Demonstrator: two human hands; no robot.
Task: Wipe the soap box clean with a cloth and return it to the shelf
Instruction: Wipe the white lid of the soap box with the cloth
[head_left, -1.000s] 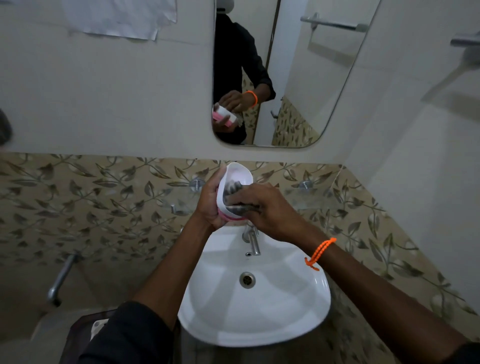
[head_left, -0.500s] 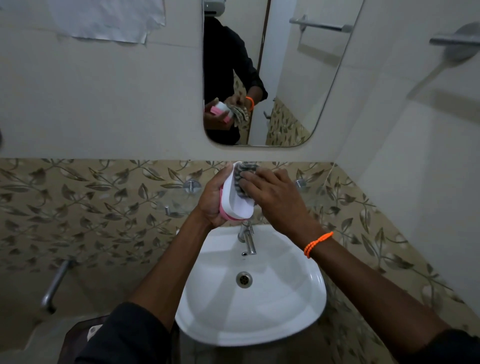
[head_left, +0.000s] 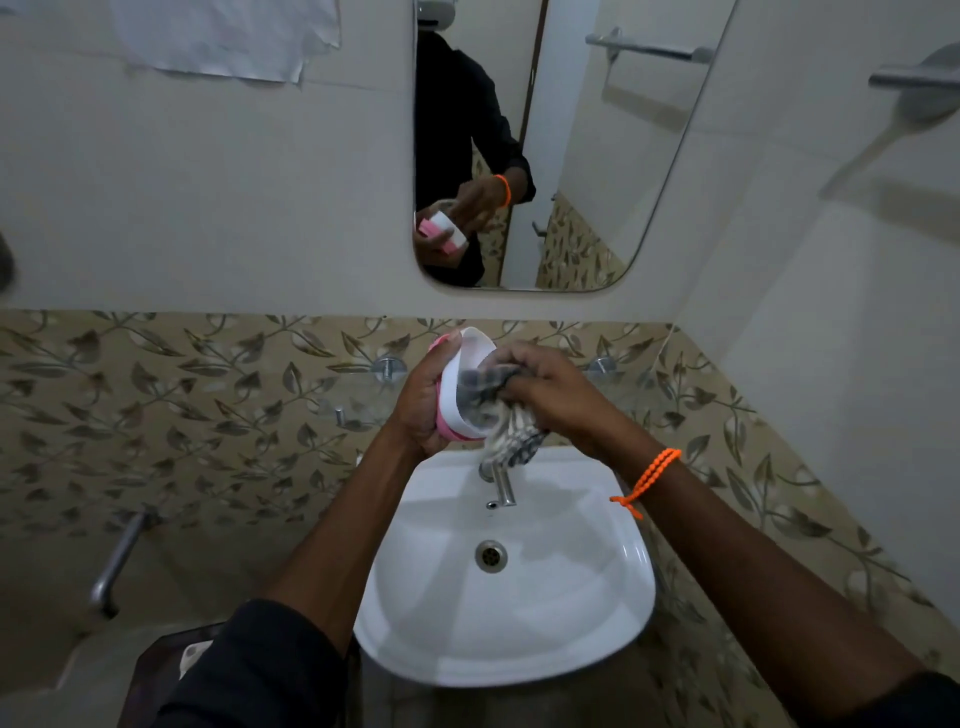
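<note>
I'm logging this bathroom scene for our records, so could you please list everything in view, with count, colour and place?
soap box: one, white with pink base, held above the tap
cloth: one, grey and white patterned, pushed into the soap box, its end hanging down
sink: one, white, bottom centre
tap: one, metal, at the sink's back edge
glass shelf: one, clear, on the leaf-patterned tiles behind the hands
mirror: one, on the wall above
towel rail: one, metal, upper right wall
paper: one, white, upper left wall
bracelet: one, orange, right wrist
left hand: grips the soap box
right hand: holds the cloth
</note>
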